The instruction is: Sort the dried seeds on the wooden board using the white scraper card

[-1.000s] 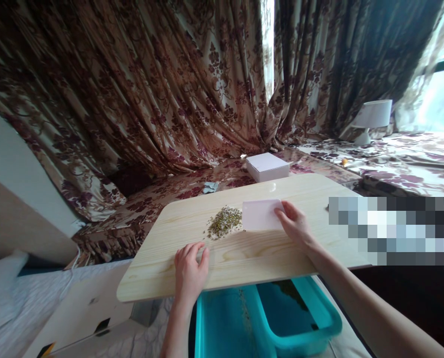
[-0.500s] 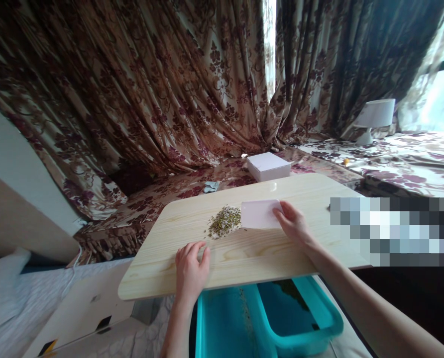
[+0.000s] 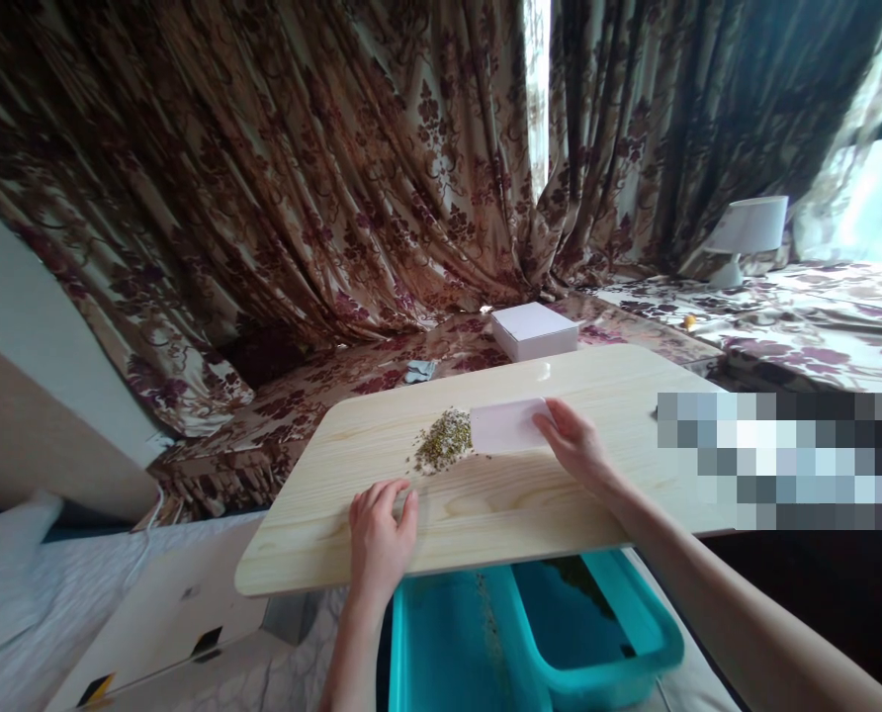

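My right hand grips the right end of a flat white scraper, thumb on top. The scraper's left edge touches a loose pile of small green, dark and pale grains, whose exact kind I cannot tell. This pile lies on a light wooden tabletop, with a few grains scattered around it. My left hand rests on the wood near the front edge, fingers spread and holding nothing, just below and left of the pile.
Below the table's front edge stand turquoise plastic tubs. A white box and a small grey cloth lie behind the table. To the right are a blurred-out object and a white lamp. Cardboard lies at left.
My right hand has slid the scraper slightly left, its edge now against the pile's right side. The left hand has stayed in place.
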`<state>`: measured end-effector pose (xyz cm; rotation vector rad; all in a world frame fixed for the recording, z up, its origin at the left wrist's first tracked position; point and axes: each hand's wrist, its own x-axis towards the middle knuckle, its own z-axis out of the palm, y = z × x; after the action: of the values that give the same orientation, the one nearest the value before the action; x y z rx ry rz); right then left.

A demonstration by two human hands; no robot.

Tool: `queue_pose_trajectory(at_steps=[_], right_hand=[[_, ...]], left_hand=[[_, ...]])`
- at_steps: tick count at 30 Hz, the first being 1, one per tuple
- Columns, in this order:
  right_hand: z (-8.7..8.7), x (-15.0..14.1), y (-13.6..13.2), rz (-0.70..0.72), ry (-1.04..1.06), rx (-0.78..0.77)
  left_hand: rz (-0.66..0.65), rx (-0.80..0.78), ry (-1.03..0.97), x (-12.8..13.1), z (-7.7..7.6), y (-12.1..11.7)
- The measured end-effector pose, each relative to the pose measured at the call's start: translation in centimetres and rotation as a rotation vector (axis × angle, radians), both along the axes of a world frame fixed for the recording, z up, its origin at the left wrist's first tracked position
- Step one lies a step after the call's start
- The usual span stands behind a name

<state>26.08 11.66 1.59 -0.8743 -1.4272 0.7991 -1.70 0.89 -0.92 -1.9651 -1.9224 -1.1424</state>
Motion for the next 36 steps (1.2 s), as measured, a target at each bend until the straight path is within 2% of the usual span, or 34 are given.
queue_pose_trajectory(at_steps=[12,20,25,30,36], right_hand=[[0.1,0.4,-0.3,-0.001,-0.001,-0.004],[0.3,0.0,-0.2,0.091,0.009,-0.052],[1.1,-0.2,0.4,0.157,-0.011,-0.094],[2.4,-0.5,1.0,0.286,-0.059,-0.138],[2.7,-0.6,2.0,0.287,-0.066,-0.149]], left_hand=[[-0.002,0.007,0.008,0.0,0.0,0.0],[0.001,0.011,0.01,-0.1,-0.2,0.1],[0.001,0.013,0.009,-0.1,-0.2,0.1],[-0.002,0.003,0.007,0.0,-0.1,0.0],[-0.005,-0.004,0.0,-0.1,-0.1,0.0]])
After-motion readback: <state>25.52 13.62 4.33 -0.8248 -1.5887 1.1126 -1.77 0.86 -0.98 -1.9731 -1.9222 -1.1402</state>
